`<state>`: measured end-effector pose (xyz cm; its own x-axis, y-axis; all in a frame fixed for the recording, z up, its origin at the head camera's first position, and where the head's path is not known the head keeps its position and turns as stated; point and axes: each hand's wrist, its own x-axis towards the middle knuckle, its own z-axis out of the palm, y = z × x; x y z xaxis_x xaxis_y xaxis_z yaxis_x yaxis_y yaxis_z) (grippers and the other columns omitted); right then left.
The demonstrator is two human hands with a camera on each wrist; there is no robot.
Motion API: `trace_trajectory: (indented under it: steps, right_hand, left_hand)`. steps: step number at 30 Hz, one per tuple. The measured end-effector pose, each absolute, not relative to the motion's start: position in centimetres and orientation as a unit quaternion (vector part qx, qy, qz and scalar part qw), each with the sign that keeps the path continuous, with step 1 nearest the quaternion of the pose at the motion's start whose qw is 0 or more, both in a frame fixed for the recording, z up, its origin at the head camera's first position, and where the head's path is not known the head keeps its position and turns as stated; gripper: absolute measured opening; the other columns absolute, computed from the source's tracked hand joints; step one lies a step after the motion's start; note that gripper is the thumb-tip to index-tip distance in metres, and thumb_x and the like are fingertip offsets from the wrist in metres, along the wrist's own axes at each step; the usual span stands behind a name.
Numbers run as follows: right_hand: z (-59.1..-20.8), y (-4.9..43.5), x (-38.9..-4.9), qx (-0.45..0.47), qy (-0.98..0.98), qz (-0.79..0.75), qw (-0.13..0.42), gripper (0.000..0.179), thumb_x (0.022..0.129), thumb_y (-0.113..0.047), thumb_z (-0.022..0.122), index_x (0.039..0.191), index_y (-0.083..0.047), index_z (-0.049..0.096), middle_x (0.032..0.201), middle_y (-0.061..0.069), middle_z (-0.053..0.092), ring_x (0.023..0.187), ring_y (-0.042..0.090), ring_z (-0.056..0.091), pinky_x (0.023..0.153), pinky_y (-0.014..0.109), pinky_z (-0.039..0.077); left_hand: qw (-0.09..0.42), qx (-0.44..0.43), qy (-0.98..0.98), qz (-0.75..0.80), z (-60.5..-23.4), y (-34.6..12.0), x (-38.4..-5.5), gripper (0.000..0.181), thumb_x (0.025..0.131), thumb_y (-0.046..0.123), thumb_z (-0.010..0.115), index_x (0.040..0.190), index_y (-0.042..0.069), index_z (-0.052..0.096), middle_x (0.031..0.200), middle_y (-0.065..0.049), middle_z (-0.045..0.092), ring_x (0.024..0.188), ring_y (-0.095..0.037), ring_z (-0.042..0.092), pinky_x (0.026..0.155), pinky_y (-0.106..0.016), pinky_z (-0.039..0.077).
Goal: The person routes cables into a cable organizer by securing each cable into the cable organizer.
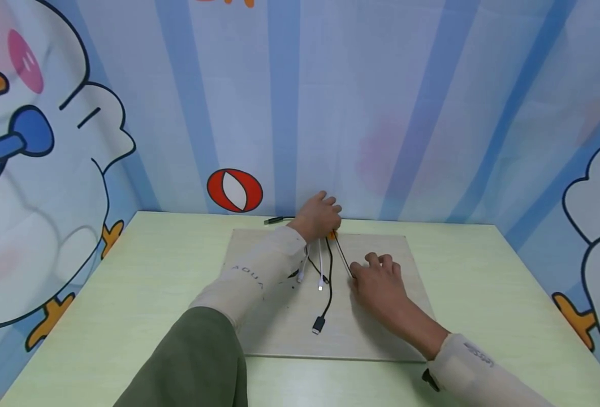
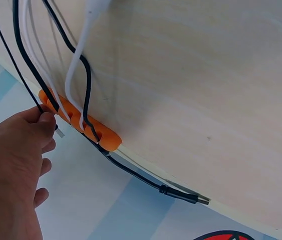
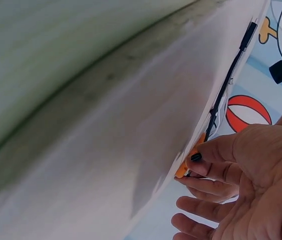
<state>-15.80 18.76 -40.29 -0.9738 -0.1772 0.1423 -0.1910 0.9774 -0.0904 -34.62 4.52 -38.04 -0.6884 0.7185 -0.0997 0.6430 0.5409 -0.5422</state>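
Note:
An orange cable holder (image 2: 108, 139) sits at the far edge of a pale board (image 1: 279, 333), with black and white cables in its slots. At the holder's end, my left hand (image 2: 10, 160) pinches a thin black cable (image 2: 10, 55) between thumb and forefinger; a silver tip shows beyond them. Nearer me, my right hand (image 1: 381, 285) holds the same cable, stretched between both hands. In the right wrist view a small black end (image 3: 196, 157) shows between its thumb and forefinger, the other fingers spread. A thicker black cable (image 1: 330, 282) lies beside white cables (image 1: 321, 263) on the board.
Behind the board, a black USB plug (image 1: 274, 220) lies near the table's back edge. The light table (image 1: 177, 271) runs up to a blue striped backdrop (image 1: 330, 113). A green-clothed leg or sleeve (image 1: 193, 362) fills the lower left of the head view.

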Motion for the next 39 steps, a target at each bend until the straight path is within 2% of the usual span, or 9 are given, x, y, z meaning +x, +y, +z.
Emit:
trace_trajectory:
  steps: [5, 10, 16, 20, 23, 29, 34, 39]
  right_hand:
    - [-40.3, 18.1, -16.1, 0.092, -0.992, 0.057, 0.059, 0.012, 0.109, -0.012, 0.071, 0.116, -0.008, 0.079, 0.143, 0.030, 0.069, 0.133, 0.057, 0.057, 0.107, 0.071, 0.050]
    - [-40.3, 17.7, -16.2, 0.090, -0.993, 0.051, 0.050, 0.017, 0.109, -0.013, 0.070, 0.122, -0.008, 0.080, 0.144, 0.029, 0.068, 0.134, 0.055, 0.056, 0.108, 0.071, 0.049]
    - [-40.3, 17.5, -16.4, 0.100, -0.992, 0.041, 0.060, 0.016, 0.108, -0.010, 0.069, 0.119, -0.008, 0.080, 0.141, 0.030, 0.068, 0.134, 0.056, 0.057, 0.106, 0.071, 0.050]
    - [-40.2, 17.4, -16.4, 0.104, -0.992, 0.046, 0.058, 0.017, 0.108, -0.010, 0.069, 0.121, -0.008, 0.080, 0.140, 0.030, 0.067, 0.135, 0.057, 0.056, 0.106, 0.072, 0.050]
    - [-40.0, 17.4, -16.4, 0.105, -0.992, 0.046, 0.055, 0.017, 0.107, -0.011, 0.069, 0.121, -0.008, 0.079, 0.140, 0.030, 0.066, 0.137, 0.057, 0.055, 0.107, 0.072, 0.049]
    - [-39.7, 17.3, -16.4, 0.114, -0.991, 0.036, 0.060, 0.020, 0.107, -0.007, 0.066, 0.121, -0.009, 0.079, 0.143, 0.030, 0.064, 0.137, 0.056, 0.053, 0.110, 0.072, 0.046]
    - [-39.4, 16.6, -16.5, 0.127, -0.990, 0.010, 0.062, 0.025, 0.108, -0.005, 0.062, 0.123, -0.010, 0.082, 0.137, 0.028, 0.066, 0.134, 0.053, 0.053, 0.110, 0.069, 0.044]
    - [-39.3, 15.7, -16.5, 0.141, -0.986, -0.046, 0.073, 0.023, 0.109, -0.008, 0.064, 0.118, -0.014, 0.084, 0.127, 0.022, 0.068, 0.126, 0.046, 0.055, 0.106, 0.063, 0.046]
  left_hand:
    - [0.074, -0.384, -0.867, 0.309, -38.1, 4.6, -34.7, 0.022, 0.117, 0.023, 0.064, 0.125, 0.031, 0.083, 0.142, 0.009, 0.072, 0.138, -0.019, 0.061, 0.127, -0.044, 0.041]
    - [0.064, -0.379, -0.869, 0.311, -37.8, 5.0, -34.7, 0.023, 0.117, 0.022, 0.063, 0.128, 0.031, 0.082, 0.139, 0.009, 0.075, 0.138, -0.020, 0.061, 0.126, -0.044, 0.041]
    - [0.060, -0.367, -0.876, 0.309, -37.5, 5.7, -34.6, 0.023, 0.116, 0.021, 0.066, 0.129, 0.030, 0.082, 0.133, 0.008, 0.080, 0.129, -0.019, 0.067, 0.121, -0.043, 0.046]
    - [0.038, -0.350, -0.882, 0.314, -37.3, 6.5, -34.5, 0.022, 0.118, 0.023, 0.063, 0.130, 0.030, 0.080, 0.131, 0.008, 0.079, 0.119, -0.017, 0.069, 0.104, -0.037, 0.051]
    - [0.018, -0.344, -0.883, 0.320, -37.2, 7.1, -34.7, 0.022, 0.119, 0.024, 0.060, 0.130, 0.031, 0.079, 0.130, 0.008, 0.078, 0.115, -0.015, 0.069, 0.093, -0.034, 0.049]
    - [0.008, -0.333, -0.882, 0.333, -37.3, 8.2, -35.3, 0.022, 0.118, 0.023, 0.062, 0.130, 0.031, 0.078, 0.130, 0.008, 0.078, 0.108, -0.014, 0.069, 0.079, -0.034, 0.046]
    - [0.008, -0.330, -0.882, 0.338, -37.3, 8.7, -35.6, 0.020, 0.118, 0.020, 0.061, 0.117, 0.029, 0.079, 0.120, 0.008, 0.079, 0.085, -0.012, 0.055, 0.064, -0.033, 0.037]
    - [0.005, -0.332, -0.879, 0.343, -37.2, 9.1, -35.6, 0.019, 0.118, 0.017, 0.058, 0.110, 0.026, 0.073, 0.111, 0.008, 0.075, 0.075, -0.013, 0.043, 0.055, -0.034, 0.031]
